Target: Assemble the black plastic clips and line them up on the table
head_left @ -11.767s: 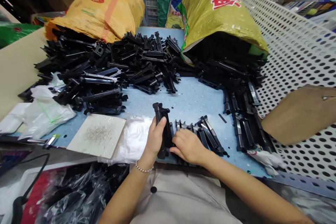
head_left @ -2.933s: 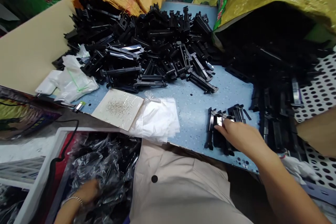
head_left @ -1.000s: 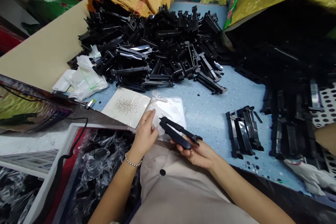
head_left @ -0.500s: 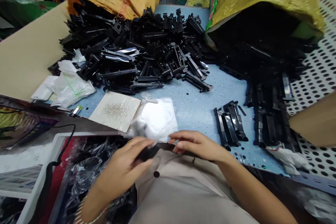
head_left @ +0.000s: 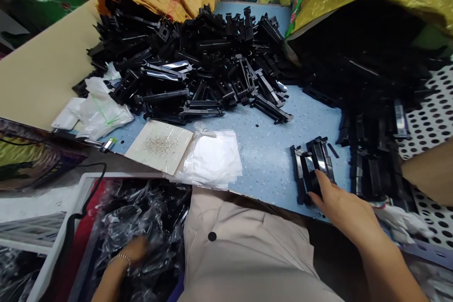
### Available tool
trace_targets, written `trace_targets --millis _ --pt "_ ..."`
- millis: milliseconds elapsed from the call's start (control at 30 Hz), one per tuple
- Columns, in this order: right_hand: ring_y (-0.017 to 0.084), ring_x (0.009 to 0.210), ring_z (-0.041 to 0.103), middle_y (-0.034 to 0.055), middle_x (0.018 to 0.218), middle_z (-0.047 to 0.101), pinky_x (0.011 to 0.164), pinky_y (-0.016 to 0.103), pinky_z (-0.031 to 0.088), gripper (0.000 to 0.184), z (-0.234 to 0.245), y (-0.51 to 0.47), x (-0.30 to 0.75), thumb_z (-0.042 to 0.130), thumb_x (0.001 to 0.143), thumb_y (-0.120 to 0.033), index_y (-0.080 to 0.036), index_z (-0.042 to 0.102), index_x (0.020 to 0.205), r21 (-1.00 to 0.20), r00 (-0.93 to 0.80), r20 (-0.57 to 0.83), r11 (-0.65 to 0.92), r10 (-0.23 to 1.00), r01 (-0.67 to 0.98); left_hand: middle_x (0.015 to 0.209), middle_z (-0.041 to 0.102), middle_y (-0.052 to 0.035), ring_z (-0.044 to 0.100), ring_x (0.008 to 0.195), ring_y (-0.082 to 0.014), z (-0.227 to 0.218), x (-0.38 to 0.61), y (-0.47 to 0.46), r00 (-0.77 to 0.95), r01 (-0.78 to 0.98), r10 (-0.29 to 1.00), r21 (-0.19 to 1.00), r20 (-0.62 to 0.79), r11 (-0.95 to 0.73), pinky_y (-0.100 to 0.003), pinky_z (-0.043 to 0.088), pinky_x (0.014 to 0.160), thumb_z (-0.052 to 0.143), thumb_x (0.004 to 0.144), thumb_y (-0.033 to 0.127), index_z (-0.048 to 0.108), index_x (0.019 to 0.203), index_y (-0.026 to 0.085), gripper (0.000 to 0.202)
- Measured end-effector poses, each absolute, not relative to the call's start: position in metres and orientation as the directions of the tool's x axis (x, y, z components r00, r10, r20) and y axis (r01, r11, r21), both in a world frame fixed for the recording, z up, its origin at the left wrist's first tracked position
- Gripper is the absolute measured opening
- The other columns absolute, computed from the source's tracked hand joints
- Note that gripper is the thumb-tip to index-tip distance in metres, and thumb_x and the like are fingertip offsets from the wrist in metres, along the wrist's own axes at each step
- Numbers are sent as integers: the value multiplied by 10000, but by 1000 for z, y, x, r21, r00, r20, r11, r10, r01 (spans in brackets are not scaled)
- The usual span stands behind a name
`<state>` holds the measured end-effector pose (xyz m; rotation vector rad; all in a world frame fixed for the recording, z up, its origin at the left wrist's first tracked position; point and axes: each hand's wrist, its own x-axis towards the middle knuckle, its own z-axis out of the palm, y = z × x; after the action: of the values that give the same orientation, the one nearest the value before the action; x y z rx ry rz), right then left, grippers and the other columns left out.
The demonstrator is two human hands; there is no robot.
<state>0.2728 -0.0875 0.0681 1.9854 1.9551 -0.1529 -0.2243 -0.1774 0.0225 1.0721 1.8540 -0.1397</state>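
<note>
Blue tabletop edge (head_left: pixel 262 199) near black parts (head_left: pixel 301 177) | right fingers (head_left: pixel 323 183) at them | left fingers (head_left: pixel 141 247) blurred | grips unclear

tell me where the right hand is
Right of centre in the head view, the right hand touches a small group of black parts on the blue tabletop.

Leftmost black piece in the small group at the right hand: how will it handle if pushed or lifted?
The leftmost black piece is probably stiff: its long body looks straight. Its shiny highlights hint at a smooth surface that may slip. The next piece lies close beside it, so a sideways push could shift both.
</note>
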Motion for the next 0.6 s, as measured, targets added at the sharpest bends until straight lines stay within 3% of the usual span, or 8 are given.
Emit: trace_targets --millis 100,167,200,300,367,467,533,600 --pt "308 738 703 157 1017 714 570 353 476 525 64 -84 257 457 919 -359 -131 385 1387 129 96 -313 -58 945 990 547 602 2 586 527 -183 26 -177 -125 86 601 691 590 -718 538 -281 451 564 544 755 478 574 674 206 286" --pt "321 800 697 180 1069 697 616 370 484 505 61 -79 250 432 929 -388 -127 428 1361 90 134 -299 -112 945 990 683 641 -16 610 621 -178 32 -133 -90 172 474 867 810 -469 344 -292 482 640 517 829 436 591 879 201 252" --pt "326 824 691 191 1102 684 634 379 485 495 60 -76 247 422 931 -403 -129 455 1341 61 152 -292 -140 944 988 736 640 -31 615 677 -183 34 -110 -74 115 500 941 837 -318 222 -300 486 675 530 839 398 586 895 196 217" --pt "319 862 667 185 1114 671 692 401 481 459 57 -66 246 428 918 -434 -146 538 1257 -137 195 -288 -242 937 961 865 626 -90 601 858 -235 32 -61 -44 -11 732 1000 681 -16 19 -343 480 766 628 797 289 589 821 177 121" --pt "282 843 654 143 1026 688 717 386 484 432 54 -61 244 481 883 -461 -161 585 1175 -421 182 -324 -313 928 851 842 627 -90 598 863 -236 27 -53 -34 -5 764 1000 646 -12 11 -343 473 772 593 822 236 605 763 173 87" --pt "209 766 636 69 904 683 697 330 498 384 50 -54 228 569 830 -505 -190 618 1046 -835 42 -423 -407 905 371 756 646 -45 601 735 -183 22 -70 -30 10 568 987 813 -162 127 -291 462 698 561 832 233 657 751 176 138" --pt "175 727 631 40 857 676 680 304 505 337 49 -48 206 629 808 -492 -196 628 968 -881 -122 -470 -472 874 11 669 630 -6 561 623 -144 22 -84 -29 -39 369 966 894 -257 253 -255 430 610 662 751 289 661 708 172 124" --pt "162 720 640 32 841 681 685 293 513 304 49 -41 180 707 770 -443 -191 641 927 -816 -279 -482 -542 830 -201 589 582 27 495 547 -108 24 -92 -29 -97 227 944 916 -317 331 -231 382 548 745 659 334 630 633 164 207"
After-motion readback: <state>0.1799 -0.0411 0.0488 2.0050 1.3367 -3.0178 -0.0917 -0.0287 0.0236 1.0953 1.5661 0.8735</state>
